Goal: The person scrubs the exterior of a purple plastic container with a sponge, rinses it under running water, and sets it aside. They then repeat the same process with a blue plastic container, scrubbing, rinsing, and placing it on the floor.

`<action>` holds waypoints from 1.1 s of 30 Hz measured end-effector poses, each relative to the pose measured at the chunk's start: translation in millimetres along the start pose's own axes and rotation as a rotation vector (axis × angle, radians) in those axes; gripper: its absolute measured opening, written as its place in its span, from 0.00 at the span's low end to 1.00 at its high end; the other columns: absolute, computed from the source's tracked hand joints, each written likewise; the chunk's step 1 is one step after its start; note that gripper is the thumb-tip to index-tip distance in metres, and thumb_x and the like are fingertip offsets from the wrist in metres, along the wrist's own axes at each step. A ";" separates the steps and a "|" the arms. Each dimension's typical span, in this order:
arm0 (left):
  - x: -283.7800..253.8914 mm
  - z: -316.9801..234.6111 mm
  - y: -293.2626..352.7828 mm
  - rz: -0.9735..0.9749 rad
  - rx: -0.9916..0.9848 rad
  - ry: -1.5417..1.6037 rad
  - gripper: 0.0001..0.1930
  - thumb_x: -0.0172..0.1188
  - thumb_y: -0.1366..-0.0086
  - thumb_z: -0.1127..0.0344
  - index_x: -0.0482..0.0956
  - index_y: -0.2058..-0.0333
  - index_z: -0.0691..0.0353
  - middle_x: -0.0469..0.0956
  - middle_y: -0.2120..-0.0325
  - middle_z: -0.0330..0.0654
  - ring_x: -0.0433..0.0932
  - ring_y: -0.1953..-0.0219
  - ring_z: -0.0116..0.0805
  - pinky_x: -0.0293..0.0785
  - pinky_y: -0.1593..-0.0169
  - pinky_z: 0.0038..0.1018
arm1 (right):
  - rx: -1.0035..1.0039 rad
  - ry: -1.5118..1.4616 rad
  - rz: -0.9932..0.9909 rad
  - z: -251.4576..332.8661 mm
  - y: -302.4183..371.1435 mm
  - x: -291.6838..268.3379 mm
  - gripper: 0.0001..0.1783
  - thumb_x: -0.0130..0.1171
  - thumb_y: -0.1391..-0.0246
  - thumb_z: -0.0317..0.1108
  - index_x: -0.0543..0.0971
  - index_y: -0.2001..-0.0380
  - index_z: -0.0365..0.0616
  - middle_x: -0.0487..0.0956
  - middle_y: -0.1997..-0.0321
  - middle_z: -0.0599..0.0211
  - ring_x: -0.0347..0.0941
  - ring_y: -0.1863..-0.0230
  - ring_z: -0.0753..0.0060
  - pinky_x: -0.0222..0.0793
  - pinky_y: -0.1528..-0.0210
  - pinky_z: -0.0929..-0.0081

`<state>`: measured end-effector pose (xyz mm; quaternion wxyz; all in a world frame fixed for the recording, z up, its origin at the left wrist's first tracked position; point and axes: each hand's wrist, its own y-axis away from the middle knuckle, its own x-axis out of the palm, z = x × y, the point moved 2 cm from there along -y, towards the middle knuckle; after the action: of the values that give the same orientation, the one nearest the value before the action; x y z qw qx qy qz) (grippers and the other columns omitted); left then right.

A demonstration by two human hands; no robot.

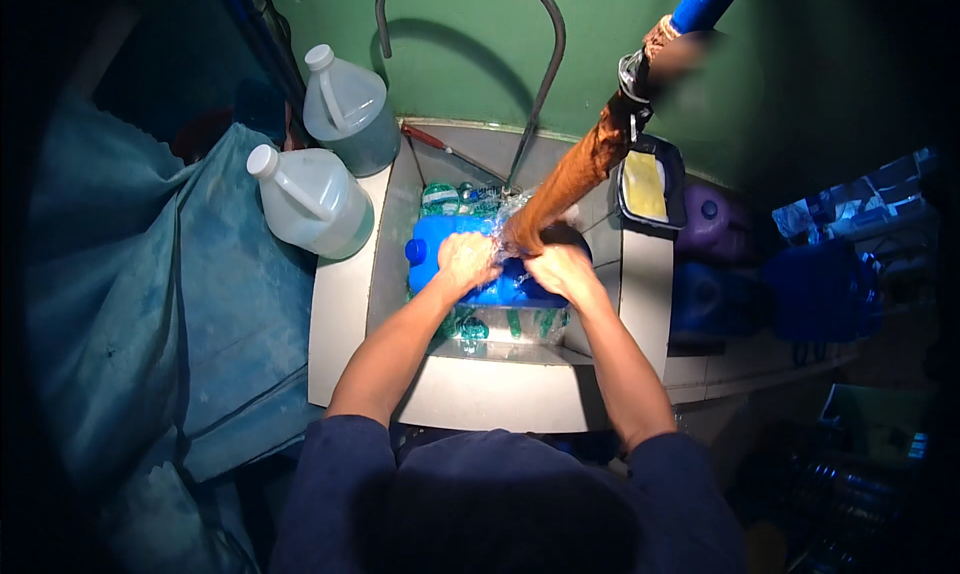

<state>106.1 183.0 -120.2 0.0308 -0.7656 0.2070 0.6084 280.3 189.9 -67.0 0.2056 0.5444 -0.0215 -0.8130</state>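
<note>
Beneath a green wall (pixel 450 34), a pale tiled basin (pixel 500 389) holds green bottles (pixel 440 199) and a blue jug (pixel 485 294) — left hand (pixel 467 264) on it, right hand (pixel 560 272) by a brown cloth (pixel 567 186), both blurred, openness and grip impossible to tell.

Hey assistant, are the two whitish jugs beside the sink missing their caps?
No, the front jug and the back jug each have a white cap on.

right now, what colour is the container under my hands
The container is blue, seen in the head view.
</note>
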 end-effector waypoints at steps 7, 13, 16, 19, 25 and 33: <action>-3.2 -4.9 -3.3 -0.050 -0.070 0.044 0.16 0.70 0.49 0.51 0.87 0.70 0.58 0.85 0.73 0.48 0.86 0.68 0.46 0.82 0.62 0.39 | -0.072 -0.566 0.020 -20.2 -24.7 -4.3 0.34 0.42 0.36 0.62 0.76 0.46 0.42 0.80 0.49 0.41 0.74 0.45 0.35 0.69 0.43 0.53; -5.2 -1.8 -8.0 -0.046 -0.016 0.030 0.17 0.70 0.51 0.50 0.85 0.70 0.58 0.84 0.76 0.48 0.85 0.72 0.46 0.81 0.67 0.41 | 0.128 -0.423 -0.122 -23.2 -30.4 10.3 0.34 0.43 0.36 0.64 0.79 0.51 0.43 0.80 0.48 0.46 0.76 0.45 0.44 0.69 0.43 0.55; -4.8 1.0 -14.5 0.000 -0.048 0.009 0.16 0.69 0.51 0.52 0.86 0.70 0.57 0.85 0.75 0.46 0.86 0.70 0.44 0.82 0.65 0.39 | -0.202 -0.384 0.021 -16.2 -29.4 9.8 0.30 0.49 0.36 0.61 0.79 0.51 0.45 0.80 0.49 0.49 0.74 0.45 0.43 0.70 0.45 0.57; -6.4 0.3 -19.8 -0.069 -0.031 0.033 0.16 0.70 0.52 0.52 0.87 0.69 0.57 0.86 0.73 0.45 0.86 0.69 0.45 0.82 0.64 0.39 | -0.307 -0.069 -0.135 -23.7 -33.8 1.8 0.26 0.49 0.36 0.56 0.78 0.49 0.48 0.82 0.52 0.51 0.77 0.49 0.41 0.72 0.49 0.57; -4.3 1.8 -26.6 0.046 -0.076 0.063 0.20 0.70 0.50 0.48 0.87 0.64 0.57 0.85 0.70 0.50 0.86 0.63 0.48 0.81 0.58 0.41 | 0.088 -0.342 -0.018 -49.8 -40.6 -3.5 0.29 0.54 0.40 0.60 0.80 0.53 0.45 0.82 0.52 0.50 0.77 0.49 0.46 0.71 0.45 0.54; -6.4 8.1 -39.8 0.007 -0.052 0.074 0.18 0.71 0.52 0.51 0.87 0.69 0.59 0.85 0.72 0.51 0.86 0.65 0.48 0.81 0.61 0.41 | -0.344 -0.049 -0.234 -35.6 39.8 -26.7 0.21 0.68 0.61 0.43 0.81 0.62 0.48 0.80 0.65 0.52 0.77 0.60 0.44 0.74 0.55 0.53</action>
<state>111.6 223.5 -124.4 0.0011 -0.7874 0.1945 0.5850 333.1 169.8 -47.8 0.1991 0.4800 0.1758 -0.8361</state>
